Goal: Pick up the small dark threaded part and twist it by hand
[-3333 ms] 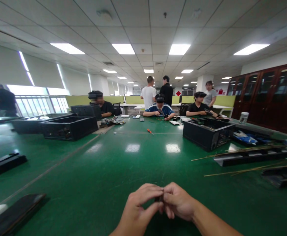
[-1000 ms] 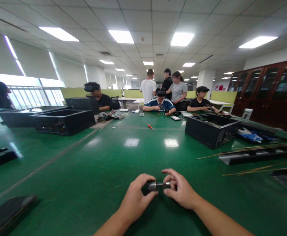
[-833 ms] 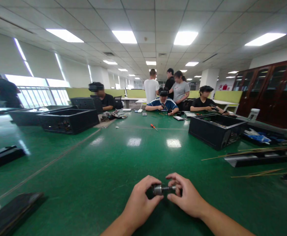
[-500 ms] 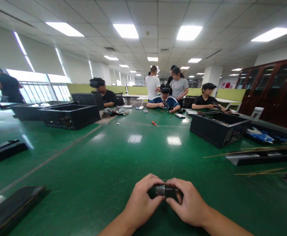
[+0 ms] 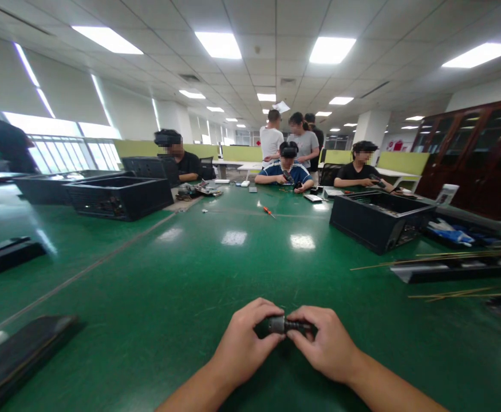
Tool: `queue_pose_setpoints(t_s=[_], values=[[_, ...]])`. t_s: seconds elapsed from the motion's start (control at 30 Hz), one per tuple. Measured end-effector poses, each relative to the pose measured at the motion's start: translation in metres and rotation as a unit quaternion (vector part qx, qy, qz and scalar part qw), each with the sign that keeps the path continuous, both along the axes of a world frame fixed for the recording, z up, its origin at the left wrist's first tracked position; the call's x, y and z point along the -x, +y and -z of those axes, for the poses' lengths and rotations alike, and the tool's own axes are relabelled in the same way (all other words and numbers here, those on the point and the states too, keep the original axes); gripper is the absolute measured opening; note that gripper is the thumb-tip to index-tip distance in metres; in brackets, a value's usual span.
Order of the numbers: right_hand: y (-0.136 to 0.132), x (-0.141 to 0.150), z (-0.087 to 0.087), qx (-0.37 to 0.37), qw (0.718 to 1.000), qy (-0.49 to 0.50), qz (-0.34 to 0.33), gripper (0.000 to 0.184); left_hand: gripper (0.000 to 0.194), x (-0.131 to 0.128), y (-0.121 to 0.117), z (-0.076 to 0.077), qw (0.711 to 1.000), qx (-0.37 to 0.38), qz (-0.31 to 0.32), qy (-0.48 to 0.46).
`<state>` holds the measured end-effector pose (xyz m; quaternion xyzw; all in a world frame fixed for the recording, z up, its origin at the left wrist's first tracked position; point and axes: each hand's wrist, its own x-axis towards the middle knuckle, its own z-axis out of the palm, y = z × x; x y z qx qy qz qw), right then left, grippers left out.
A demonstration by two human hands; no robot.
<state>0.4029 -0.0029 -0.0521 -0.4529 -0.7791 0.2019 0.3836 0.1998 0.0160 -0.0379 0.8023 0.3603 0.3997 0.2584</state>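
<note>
Two-handed grip on a small cylindrical metal part, lower centre of frame.
The left hand (image 5: 244,335) is closed around the wide end of the cylindrical metal part (image 5: 277,325), thumb below and fingers above; the right hand (image 5: 330,346) pinches the narrow, ribbed end. The part lies roughly level across the frame, above the green table (image 5: 156,315). Opposed grips at the two ends appear chosen to steady one end while the other is worked; whether the ribs are thread cannot be told. The bare working area in front presumably gives both wrists room: the dark flat block (image 5: 24,352) sits at lower left, the black case (image 5: 355,226) at right, and the orange-handled screwdriver (image 5: 268,211) near centre, well apart from both hands.
</note>
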Motion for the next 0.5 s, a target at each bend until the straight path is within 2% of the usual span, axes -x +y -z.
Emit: queue_pose_setpoints(t_s=[0.5], values=[[-0.0018,-0.0021,-0.0017,-0.014,1.000,-0.005,0.007,0.008,0.034,0.0028,-0.0002,0.0005,1.000,-0.010,-0.004,-0.002]])
